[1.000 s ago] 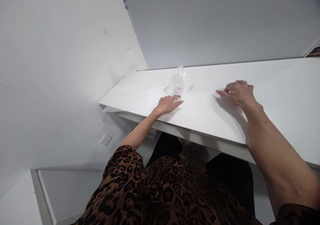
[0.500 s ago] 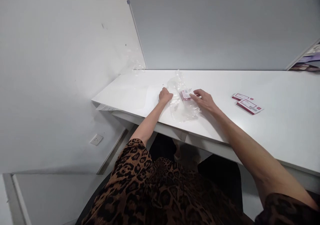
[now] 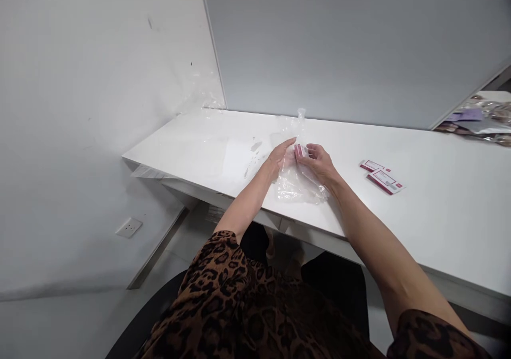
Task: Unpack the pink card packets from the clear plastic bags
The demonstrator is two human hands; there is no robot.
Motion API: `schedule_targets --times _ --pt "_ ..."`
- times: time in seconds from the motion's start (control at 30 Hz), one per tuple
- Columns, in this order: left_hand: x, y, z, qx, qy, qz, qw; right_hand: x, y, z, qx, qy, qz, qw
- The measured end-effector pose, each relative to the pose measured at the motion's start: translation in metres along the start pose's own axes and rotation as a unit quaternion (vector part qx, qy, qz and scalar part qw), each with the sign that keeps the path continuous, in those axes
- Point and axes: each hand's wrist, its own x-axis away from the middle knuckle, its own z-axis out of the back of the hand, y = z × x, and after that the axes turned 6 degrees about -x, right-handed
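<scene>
Red-white box (image 3: 301, 151) between hands, over clear plastic (image 3: 297, 186) — flat packs (image 3: 384, 179) rightward.

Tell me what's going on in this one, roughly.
A person in a leopard-print top is at a white table, both hands close together. The right hand has a small red-and-white packet by its fingertips. The left hand is beside it, at some crumpled clear plastic; its exact grip is hard to tell. Two more red-and-white packets lie overlapping on the table, off to the right.
</scene>
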Motion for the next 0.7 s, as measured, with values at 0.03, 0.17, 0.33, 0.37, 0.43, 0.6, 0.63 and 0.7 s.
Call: schedule_targets --times 0.03,0.17,0.33,0.37,0.43,0.6,0.63,0.7 --pt "0.001 0.000 -0.002 0.015 -0.027 0.017 0.999 -0.001 -0.001 0.002 -0.037 0.012 -0.001 0.999" --pt "0.008 0.006 -0.001 0.036 -0.031 0.069 0.996 -0.008 -0.004 0.010 -0.159 0.037 -0.025 0.986" --pt "0.011 0.010 0.001 0.026 0.011 0.078 0.997 -0.012 -0.011 0.012 -0.175 0.011 -0.041 0.984" --pt "0.012 0.009 0.000 0.022 0.020 0.073 0.997 -0.011 -0.013 0.011 -0.165 0.004 -0.041 0.985" --pt "0.013 0.006 -0.002 0.007 0.042 0.058 0.997 -0.007 -0.013 0.010 -0.122 -0.006 -0.037 0.992" --pt "0.018 0.003 -0.005 -0.011 0.089 0.021 0.996 -0.005 -0.009 0.017 -0.025 0.027 -0.021 0.999" --pt "0.018 0.003 -0.005 0.002 0.092 0.023 0.996 -0.006 -0.009 0.019 -0.038 0.038 -0.024 0.998" --pt "0.019 0.005 -0.003 0.049 0.097 0.029 0.994 -0.008 -0.010 0.022 -0.090 0.057 -0.028 0.994"
